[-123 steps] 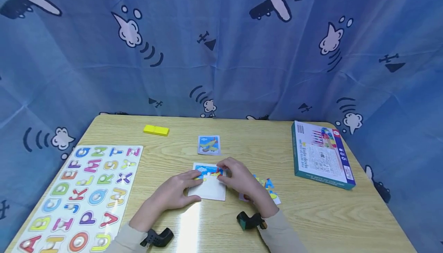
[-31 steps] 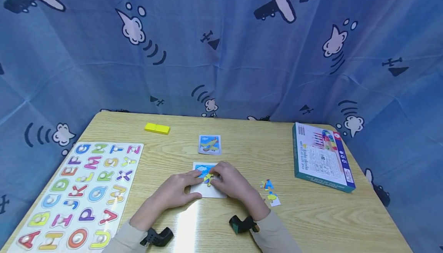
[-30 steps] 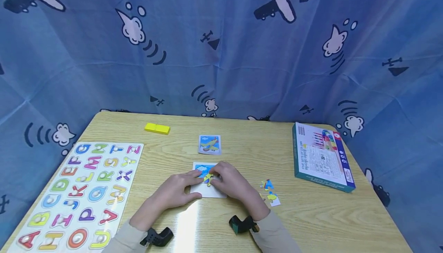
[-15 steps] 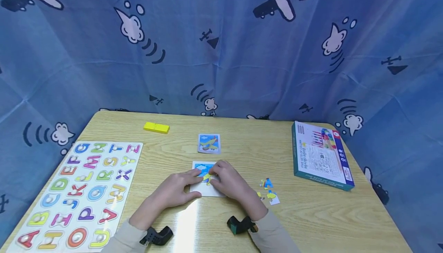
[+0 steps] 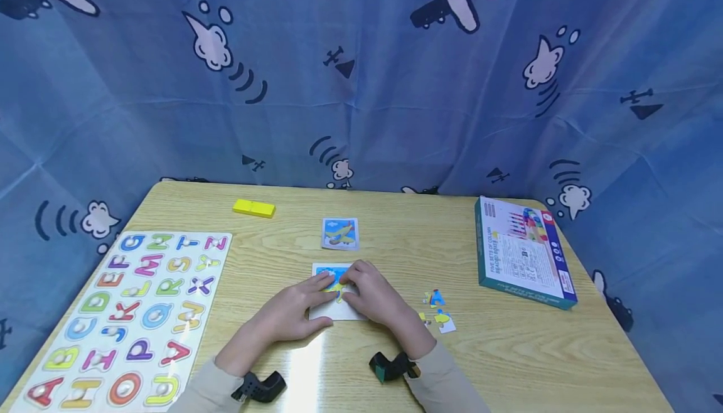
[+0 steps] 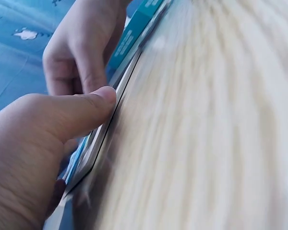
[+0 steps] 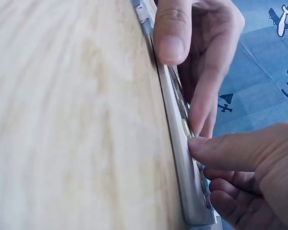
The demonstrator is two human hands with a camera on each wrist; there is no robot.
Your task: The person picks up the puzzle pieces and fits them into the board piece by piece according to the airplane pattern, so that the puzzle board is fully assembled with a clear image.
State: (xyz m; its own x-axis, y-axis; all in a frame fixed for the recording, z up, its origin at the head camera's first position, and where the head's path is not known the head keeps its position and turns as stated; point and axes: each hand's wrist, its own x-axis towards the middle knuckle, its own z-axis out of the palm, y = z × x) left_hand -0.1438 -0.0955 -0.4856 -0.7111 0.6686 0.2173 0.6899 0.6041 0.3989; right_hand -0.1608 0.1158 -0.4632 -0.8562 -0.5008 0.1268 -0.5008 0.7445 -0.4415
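A small jigsaw board [image 5: 346, 314] lies flat on the table, its far part covered by blue-sky pieces and its near part bare white. My left hand [image 5: 294, 311] rests at its left side, the straight fingers reaching onto the pieces. At the middle of the board my right hand [image 5: 374, 295] pinches a yellow jigsaw piece [image 5: 339, 297], partly hidden by the fingertips. The right wrist view has the thumb and fingers right at the board's edge [image 7: 185, 177]. Just beyond stands out a picture card [image 5: 341, 241] of a yellow plane.
Several loose jigsaw pieces [image 5: 442, 317] lie to the right of the right forearm. A letter board [image 5: 194, 256] with knobbed letters covers the left side. A yellow block [image 5: 254, 208] sits at the back left, and a flat box [image 5: 525, 262] at the right.
My right hand has shifted left and nearer along the board, now with a yellow piece at its fingertips. Its forearm uncovers the loose pieces. My left fingers have reached further onto the pieces.
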